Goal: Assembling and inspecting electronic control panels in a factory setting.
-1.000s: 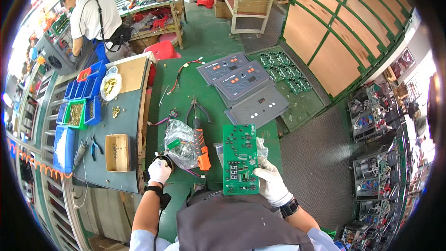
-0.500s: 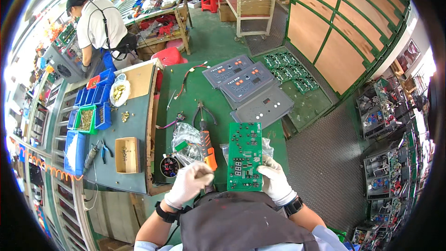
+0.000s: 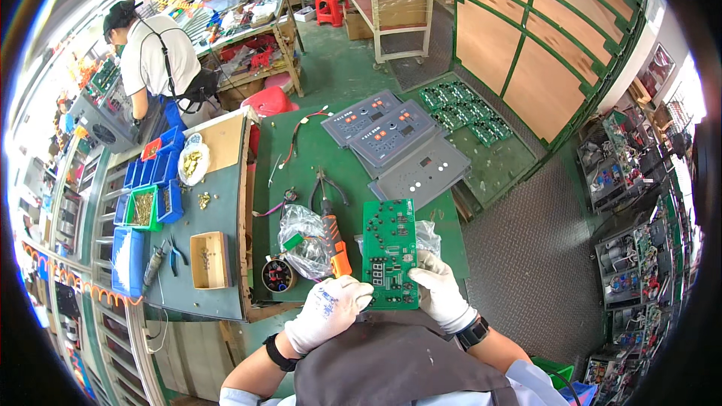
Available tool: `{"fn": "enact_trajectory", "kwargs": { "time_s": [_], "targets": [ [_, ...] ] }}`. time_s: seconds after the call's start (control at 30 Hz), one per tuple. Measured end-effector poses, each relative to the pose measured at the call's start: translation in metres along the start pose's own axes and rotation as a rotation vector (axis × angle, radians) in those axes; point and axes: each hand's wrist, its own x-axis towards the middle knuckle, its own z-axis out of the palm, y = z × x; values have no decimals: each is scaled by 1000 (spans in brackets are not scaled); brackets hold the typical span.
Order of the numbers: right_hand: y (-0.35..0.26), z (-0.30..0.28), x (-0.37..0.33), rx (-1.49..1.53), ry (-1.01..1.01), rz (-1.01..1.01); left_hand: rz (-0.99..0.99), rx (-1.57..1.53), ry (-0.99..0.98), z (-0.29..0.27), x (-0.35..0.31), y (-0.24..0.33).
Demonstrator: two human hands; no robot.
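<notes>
Upright in front of my apron is a green circuit board [image 3: 389,244] with a three-digit display and small black buttons. My right hand [image 3: 441,291], in a white glove, grips its right edge between thumb and fingers. Against the lower left edge, my gloved left hand [image 3: 331,311] is closed, its fingertips pinching at the corner. An orange-and-black power screwdriver [image 3: 336,244] lies just beyond the left hand, beside a clear plastic bag [image 3: 301,237]. Another clear bag [image 3: 426,237] sits partly behind the board. Black-handled pliers [image 3: 328,186] lie beyond the screwdriver.
Grey control panels [image 3: 421,168] lie stacked ahead, with several green boards [image 3: 459,109] beyond them. On the left bench stand blue bins [image 3: 128,259], a cardboard box [image 3: 210,260] and blue pliers [image 3: 177,256]. A round tin [image 3: 278,275] holds small parts. A co-worker [image 3: 162,56] bends at the far left.
My left hand has moved right and down, from apart to the board's lower left edge. The board, still in my right hand, has shifted slightly left. The whole view has turned a little.
</notes>
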Motion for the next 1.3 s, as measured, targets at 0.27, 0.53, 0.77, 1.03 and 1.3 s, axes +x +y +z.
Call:
{"fn": "enact_trajectory", "kwargs": {
  "time_s": [0.27, 0.53, 0.77, 1.03, 1.3],
  "targets": [
    [0, 4, -1, 23, -9, 7, 7, 88, -58, -3, -1, -1],
    [2, 4, -1, 82, -58, 56, 79, -179, 137, 0, -8, -11],
    [13, 9, 2, -360, 57, -161, 60, -160, 272, 13, -34, -29],
    [6, 10, -4, -39, 136, -28, -631, 252, 372, 41, -113, -188],
    [11, 9, -4, -54, 157, 4, -686, 511, 126, 75, -106, -251]
  ]
}}
